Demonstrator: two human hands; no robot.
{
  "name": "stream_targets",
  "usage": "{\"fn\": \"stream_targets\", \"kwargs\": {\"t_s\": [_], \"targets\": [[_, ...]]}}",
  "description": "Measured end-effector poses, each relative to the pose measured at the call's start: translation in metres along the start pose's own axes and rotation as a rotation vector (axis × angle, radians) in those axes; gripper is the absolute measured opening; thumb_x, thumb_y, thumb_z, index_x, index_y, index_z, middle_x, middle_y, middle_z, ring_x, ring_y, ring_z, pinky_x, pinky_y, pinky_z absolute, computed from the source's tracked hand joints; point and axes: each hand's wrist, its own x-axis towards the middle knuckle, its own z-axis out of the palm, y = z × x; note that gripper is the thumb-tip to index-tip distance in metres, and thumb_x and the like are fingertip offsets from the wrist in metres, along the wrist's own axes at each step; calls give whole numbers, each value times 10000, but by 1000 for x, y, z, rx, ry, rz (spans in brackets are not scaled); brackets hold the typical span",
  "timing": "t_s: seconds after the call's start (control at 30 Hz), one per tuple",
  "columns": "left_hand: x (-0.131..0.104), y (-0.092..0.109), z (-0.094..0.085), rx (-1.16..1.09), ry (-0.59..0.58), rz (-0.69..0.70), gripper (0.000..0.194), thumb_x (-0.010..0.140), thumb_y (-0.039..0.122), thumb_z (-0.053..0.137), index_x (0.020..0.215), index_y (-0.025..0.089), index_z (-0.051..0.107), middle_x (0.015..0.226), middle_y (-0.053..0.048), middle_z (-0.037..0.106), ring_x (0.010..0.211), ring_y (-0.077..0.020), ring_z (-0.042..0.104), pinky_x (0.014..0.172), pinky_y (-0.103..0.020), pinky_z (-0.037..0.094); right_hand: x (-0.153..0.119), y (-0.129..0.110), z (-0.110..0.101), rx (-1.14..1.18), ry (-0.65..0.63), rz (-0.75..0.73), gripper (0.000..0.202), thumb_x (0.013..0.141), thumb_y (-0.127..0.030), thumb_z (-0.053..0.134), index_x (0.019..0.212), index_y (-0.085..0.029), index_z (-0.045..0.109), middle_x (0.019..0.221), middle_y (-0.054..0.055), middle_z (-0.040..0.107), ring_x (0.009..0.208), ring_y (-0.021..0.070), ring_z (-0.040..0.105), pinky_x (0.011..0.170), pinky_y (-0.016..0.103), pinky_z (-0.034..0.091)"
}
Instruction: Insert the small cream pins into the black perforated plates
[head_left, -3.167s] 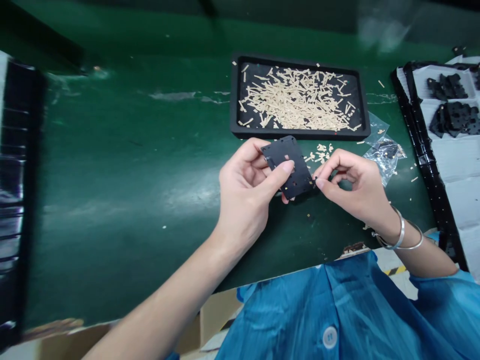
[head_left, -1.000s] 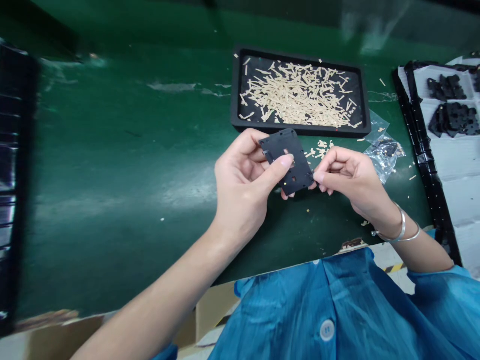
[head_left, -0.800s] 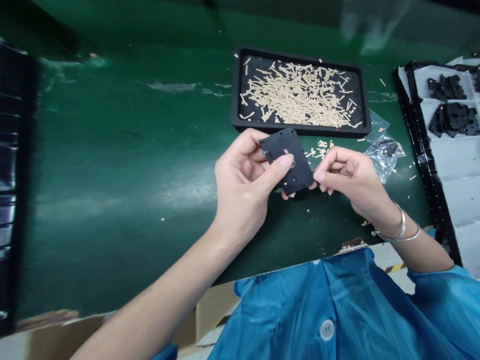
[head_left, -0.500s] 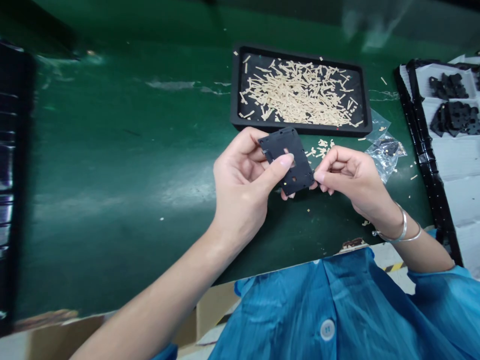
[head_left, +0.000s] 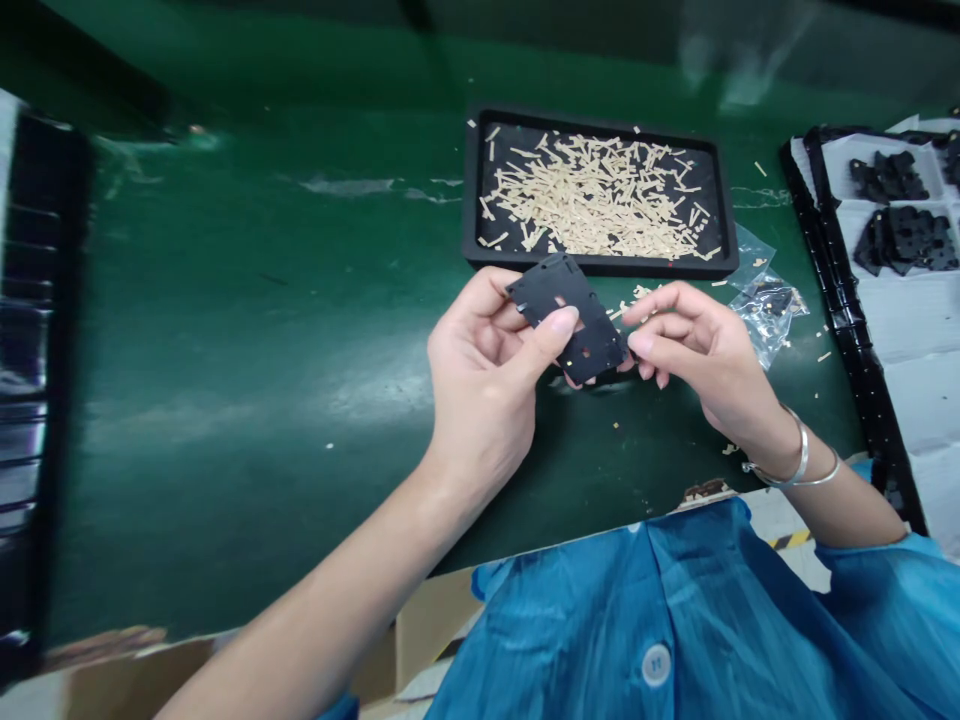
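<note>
A thin black plastic plate (head_left: 592,335) with small holes and a cut-out is held in my left hand (head_left: 487,350), its thumb flat on the upper face and the fingers behind. Close against the plate's right edge is my right hand (head_left: 694,345). Its fingers are curled, the index finger lifted a little off the thumb, and the thumb tip is at the plate's lower right corner. Whatever lies between these fingertips is too small to make out. Just beyond the plate, a black tray (head_left: 471,200) holds a heap of short cream-coloured strips (head_left: 600,195).
A clear plastic bag (head_left: 769,310) with small bits lies right of the tray. Loose strips are scattered on the green table (head_left: 247,390). At the right edge stands a white-lined tray (head_left: 907,350) with black plastic parts (head_left: 904,240); another black tray (head_left: 56,400) borders the left.
The right index finger has lifted away from the thumb. The plate in my left hand has shifted slightly left and tilted. The whole view has moved a little.
</note>
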Motion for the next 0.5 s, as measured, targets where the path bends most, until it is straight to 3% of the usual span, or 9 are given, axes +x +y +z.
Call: {"fn": "stream_targets", "kwargs": {"t_s": [0.1, 0.2, 0.3, 0.5], "targets": [[0, 1, 1, -6, 55, 26, 282, 654, 174, 841, 758, 151, 580, 689, 37, 688, 553, -64, 631, 517, -165, 561, -1, 0, 2, -17, 19, 16, 322, 690, -274, 776, 957, -202, 611, 685, -49, 624, 598, 75, 556, 526, 193, 428], [0, 0, 2, -28, 58, 0, 308, 646, 166, 844, 732, 152, 549, 685, 39, 683, 565, -62, 636, 537, -157, 566, -1, 1, 4, -31, -43, 40, 308, 605, -308, 841, 760, -178, 609, 691, -29, 613, 612, 84, 552, 488, 190, 404], [-1, -2, 1, -10, 30, -85, 283, 652, 186, 835, 728, 150, 565, 671, 42, 660, 552, -66, 630, 513, -154, 563, 0, 3, 3, -16, -13, -5, 281, 648, -338, 816, 666, -173, 589, 670, -20, 603, 605, 86, 541, 479, 193, 396], [1, -5, -2, 7, -116, -258, 321, 669, 211, 822, 692, 178, 503, 648, 19, 682, 533, -126, 678, 461, -181, 559, 3, 6, -1, 23, 69, -82, 163, 715, -242, 732, 702, -180, 581, 641, -47, 545, 564, 67, 494, 504, 194, 403]]}}
